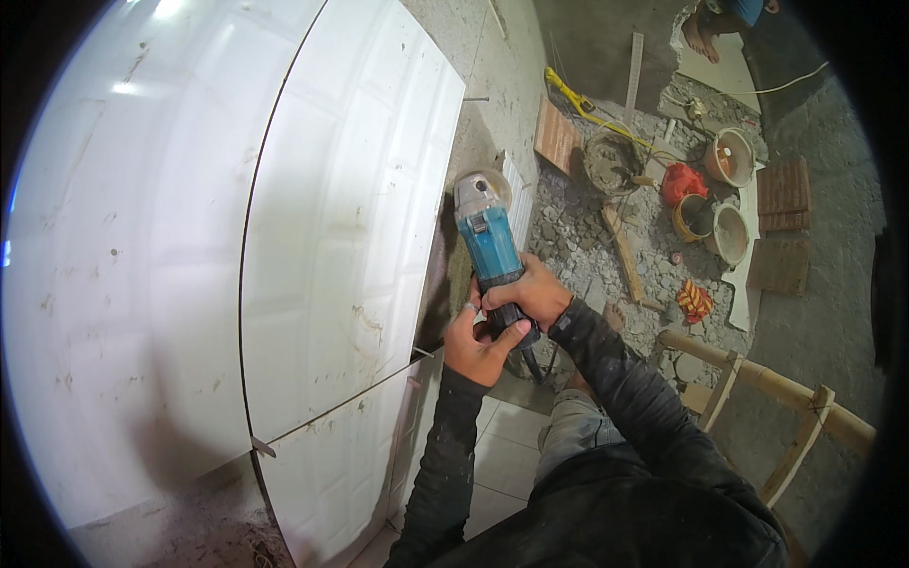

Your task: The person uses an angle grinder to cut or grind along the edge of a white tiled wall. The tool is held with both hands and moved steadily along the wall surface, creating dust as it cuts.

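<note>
Both forearms in black sleeves (439,464) come up from the bottom of the frame and meet around the middle. Left hand (476,348) is curled round the rear end of a teal-and-black angle grinder with a silver metal head (493,251), thumb across it; right hand (540,292) is wrapped round its black grip just above, so both are closed on it. Grinder's mid-frame, head toward the top. Containers are upper right: round dark pan (595,144) with grey stuff inside, pale round bucket (746,142) with something orange in it, yellowish round pail (680,223), contents too dark to tell.
</note>
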A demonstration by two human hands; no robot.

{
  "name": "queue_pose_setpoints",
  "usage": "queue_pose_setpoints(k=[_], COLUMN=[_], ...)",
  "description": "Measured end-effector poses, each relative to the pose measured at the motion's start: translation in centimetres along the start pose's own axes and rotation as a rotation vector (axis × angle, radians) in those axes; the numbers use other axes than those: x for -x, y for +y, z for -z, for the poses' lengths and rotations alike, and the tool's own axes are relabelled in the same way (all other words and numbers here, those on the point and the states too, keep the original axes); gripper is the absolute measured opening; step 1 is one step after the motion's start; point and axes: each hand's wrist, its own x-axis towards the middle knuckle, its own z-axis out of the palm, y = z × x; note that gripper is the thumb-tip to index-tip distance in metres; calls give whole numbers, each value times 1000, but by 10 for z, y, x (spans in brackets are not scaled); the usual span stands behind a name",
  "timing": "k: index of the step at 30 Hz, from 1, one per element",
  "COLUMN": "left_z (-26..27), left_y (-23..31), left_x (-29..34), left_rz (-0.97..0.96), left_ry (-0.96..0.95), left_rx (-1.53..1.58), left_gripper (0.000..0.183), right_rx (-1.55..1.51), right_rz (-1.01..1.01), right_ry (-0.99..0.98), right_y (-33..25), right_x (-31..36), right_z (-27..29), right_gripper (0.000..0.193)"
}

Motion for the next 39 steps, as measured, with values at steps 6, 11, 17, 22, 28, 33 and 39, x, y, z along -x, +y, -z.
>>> queue_pose_setpoints(k=[6, 11, 17, 22, 28, 33, 39], left_z=[2, 3, 1, 2, 4, 7, 6], left_y=[3, 6, 5, 3, -1, 0, -3], left_x=[10, 18, 26, 31, 38, 44, 52], left_rz=[73, 109, 104, 86, 75, 102, 102], left_ry=[-13, -24, -5, 39, 45, 37, 59], left_rx=[1, -6, 96, -20, -57, -84, -85], left_gripper=[86, 87, 79, 74, 73, 73, 65], right_rx=[-16, -11, -30, -21, -41, -47, -22], right_rz=[-14, -12, -4, -28, -39, -45, -76], right_ry=[20, -25, -55, -46, -49, -49, -34], right_y=[-5, 0, 11, 12, 17, 21, 16], right_x=[13, 14, 15, 19, 23, 26, 35], right_z=[-9, -12, -8, -11, -15, -19, -24], right_gripper=[29, 30, 29, 29, 28, 28, 28])
